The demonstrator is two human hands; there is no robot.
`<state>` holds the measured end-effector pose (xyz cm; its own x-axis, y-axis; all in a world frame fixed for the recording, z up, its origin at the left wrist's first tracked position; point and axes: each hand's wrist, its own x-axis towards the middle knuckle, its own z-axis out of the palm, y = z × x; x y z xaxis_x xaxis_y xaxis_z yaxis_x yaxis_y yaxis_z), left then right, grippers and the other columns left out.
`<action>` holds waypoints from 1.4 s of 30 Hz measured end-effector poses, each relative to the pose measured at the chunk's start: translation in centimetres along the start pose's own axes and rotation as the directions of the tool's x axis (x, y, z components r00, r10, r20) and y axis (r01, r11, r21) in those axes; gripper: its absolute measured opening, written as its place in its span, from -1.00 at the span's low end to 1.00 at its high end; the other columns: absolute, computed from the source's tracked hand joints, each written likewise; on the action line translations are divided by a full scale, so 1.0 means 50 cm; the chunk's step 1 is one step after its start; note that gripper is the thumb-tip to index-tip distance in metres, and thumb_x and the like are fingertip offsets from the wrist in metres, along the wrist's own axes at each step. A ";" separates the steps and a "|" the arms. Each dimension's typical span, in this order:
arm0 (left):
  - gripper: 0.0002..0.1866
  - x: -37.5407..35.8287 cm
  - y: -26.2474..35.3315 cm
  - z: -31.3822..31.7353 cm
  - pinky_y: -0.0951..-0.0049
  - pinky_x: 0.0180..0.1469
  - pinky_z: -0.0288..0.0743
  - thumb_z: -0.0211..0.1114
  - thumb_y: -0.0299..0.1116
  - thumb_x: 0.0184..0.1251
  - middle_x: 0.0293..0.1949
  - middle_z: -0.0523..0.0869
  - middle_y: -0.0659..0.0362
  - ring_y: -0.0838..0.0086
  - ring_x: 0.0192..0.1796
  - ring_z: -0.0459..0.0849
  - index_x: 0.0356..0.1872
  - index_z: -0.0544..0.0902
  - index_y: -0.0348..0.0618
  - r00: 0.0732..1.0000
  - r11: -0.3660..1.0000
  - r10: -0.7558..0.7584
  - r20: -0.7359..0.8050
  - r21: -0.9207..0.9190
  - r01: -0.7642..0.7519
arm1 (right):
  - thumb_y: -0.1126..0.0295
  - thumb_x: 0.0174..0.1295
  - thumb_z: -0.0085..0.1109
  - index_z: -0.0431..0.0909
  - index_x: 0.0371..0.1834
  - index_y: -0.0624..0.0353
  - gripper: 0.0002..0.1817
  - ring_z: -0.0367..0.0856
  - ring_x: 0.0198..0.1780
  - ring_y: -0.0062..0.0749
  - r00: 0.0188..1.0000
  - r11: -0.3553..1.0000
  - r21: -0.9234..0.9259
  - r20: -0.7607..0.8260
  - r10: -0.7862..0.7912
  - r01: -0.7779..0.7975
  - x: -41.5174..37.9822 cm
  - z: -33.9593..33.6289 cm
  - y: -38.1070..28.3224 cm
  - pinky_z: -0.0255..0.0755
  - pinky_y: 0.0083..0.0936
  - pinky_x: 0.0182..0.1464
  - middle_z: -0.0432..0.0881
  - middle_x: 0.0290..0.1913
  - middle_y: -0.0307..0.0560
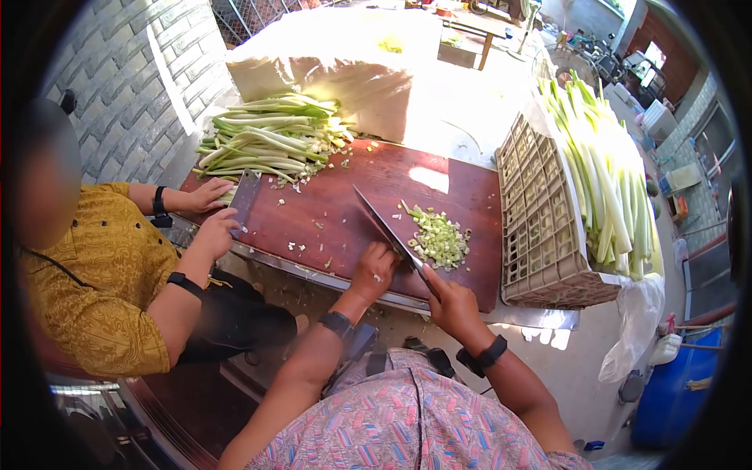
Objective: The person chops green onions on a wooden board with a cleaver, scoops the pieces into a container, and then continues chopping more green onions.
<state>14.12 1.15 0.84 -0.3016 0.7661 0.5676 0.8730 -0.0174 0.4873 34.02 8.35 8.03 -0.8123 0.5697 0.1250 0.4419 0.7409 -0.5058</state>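
Note:
My right hand (pixel 453 307) grips the handle of a kitchen knife (pixel 385 223), its long blade slanting away to the upper left and seen almost edge-on. Close against the near side of the blade, my left hand (pixel 374 270) has its fingers curled down at the board. Whatever lies under those fingers is hidden. Just right of the blade is a heap of chopped green onion (pixel 440 237) on the reddish-brown board (pixel 345 211). Long whole green onions (pixel 270 141) are piled at the board's far left corner.
On the left, a co-worker in a yellow shirt (pixel 117 258) holds a cleaver (pixel 246 197) at the board. A plastic crate (pixel 540 219) full of long green onions (pixel 603 172) stands at the right. Behind the board is a large covered block (pixel 329 70). A blue barrel (pixel 677 392) stands lower right.

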 end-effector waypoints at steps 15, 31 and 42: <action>-0.91 -0.009 -0.008 0.005 0.21 -0.13 0.44 0.30 -0.51 0.03 -0.32 0.61 0.10 0.17 -0.17 0.57 -0.41 0.60 -0.14 0.998 1.000 0.013 -0.062 -0.007 -0.013 | 0.47 0.06 0.28 0.46 0.31 -0.08 -0.36 0.59 -0.43 0.09 1.000 0.998 0.062 0.014 0.015 -0.016 -0.081 -0.081 -0.024 0.46 -0.14 -0.36 0.58 -0.47 0.12; -0.89 -0.009 -0.004 -0.006 0.18 -0.05 0.43 0.31 -0.53 0.04 -0.23 0.59 0.09 0.14 -0.07 0.54 -0.38 0.59 -0.17 1.000 0.999 -0.012 -0.028 -0.052 0.011 | 0.48 0.11 0.23 0.45 0.30 0.00 -0.40 0.61 -0.35 0.18 1.000 0.994 0.101 0.011 0.028 -0.029 0.014 -0.010 -0.011 0.48 -0.08 -0.31 0.61 -0.41 0.23; -0.81 -0.008 -0.001 -0.004 0.18 -0.05 0.47 0.33 -0.59 0.01 -0.24 0.57 0.04 0.08 -0.10 0.55 -0.33 0.57 -0.18 1.000 0.997 -0.022 -0.009 -0.070 0.021 | 0.43 0.08 0.24 0.44 0.32 -0.08 -0.37 0.62 -0.39 0.12 0.990 0.985 0.142 -0.092 0.108 -0.094 -0.072 -0.047 0.024 0.49 -0.07 -0.30 0.62 -0.42 0.16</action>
<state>14.13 0.72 0.70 -0.3241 0.7607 0.5625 0.8373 -0.0461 0.5448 38.38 8.01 8.97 -0.7212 0.6767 0.1481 0.4577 0.6261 -0.6313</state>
